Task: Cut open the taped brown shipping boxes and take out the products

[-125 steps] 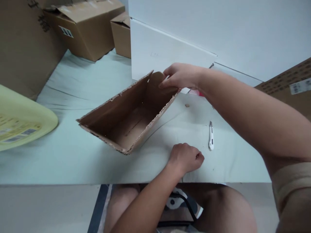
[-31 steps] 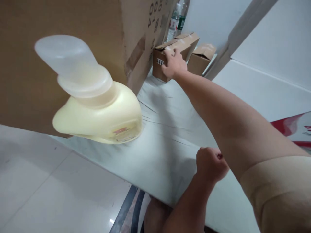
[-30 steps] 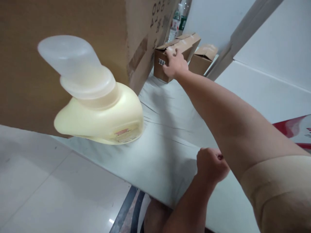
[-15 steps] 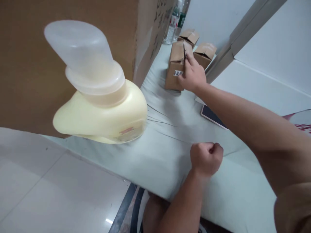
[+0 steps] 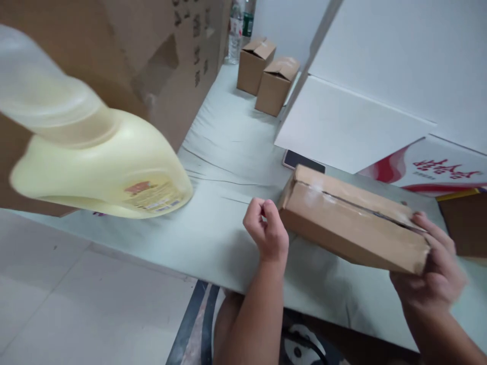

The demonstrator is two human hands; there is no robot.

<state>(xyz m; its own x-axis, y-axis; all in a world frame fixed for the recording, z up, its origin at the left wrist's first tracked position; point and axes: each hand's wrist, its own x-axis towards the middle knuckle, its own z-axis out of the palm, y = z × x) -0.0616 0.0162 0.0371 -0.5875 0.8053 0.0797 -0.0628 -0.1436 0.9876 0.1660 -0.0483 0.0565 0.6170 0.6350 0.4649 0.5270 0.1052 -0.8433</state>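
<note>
A long brown cardboard box (image 5: 350,218) is in my right hand (image 5: 437,268), gripped round its right end, thumb below and fingers over the far edge. It appears raised above the pale green cloth-covered table (image 5: 224,233), a dark seam running along its top. My left hand (image 5: 267,228) is curled into a fist just left of the box's other end, apart from or barely meeting it; I cannot tell which. Whatever the fist may hold is hidden.
At left stands a bottle of pale yellow liquid (image 5: 102,157), before a big carton (image 5: 152,66). Two small cardboard boxes (image 5: 276,86) and clear bottles (image 5: 236,30) are at the back. A phone (image 5: 304,161) lies partly under a white panel (image 5: 342,121); a red-and-white carton (image 5: 429,165) is at right.
My right hand has taken the front cardboard box from the back group and brought it near, to the right. My left fist has shifted left in view. The view itself has turned right.
</note>
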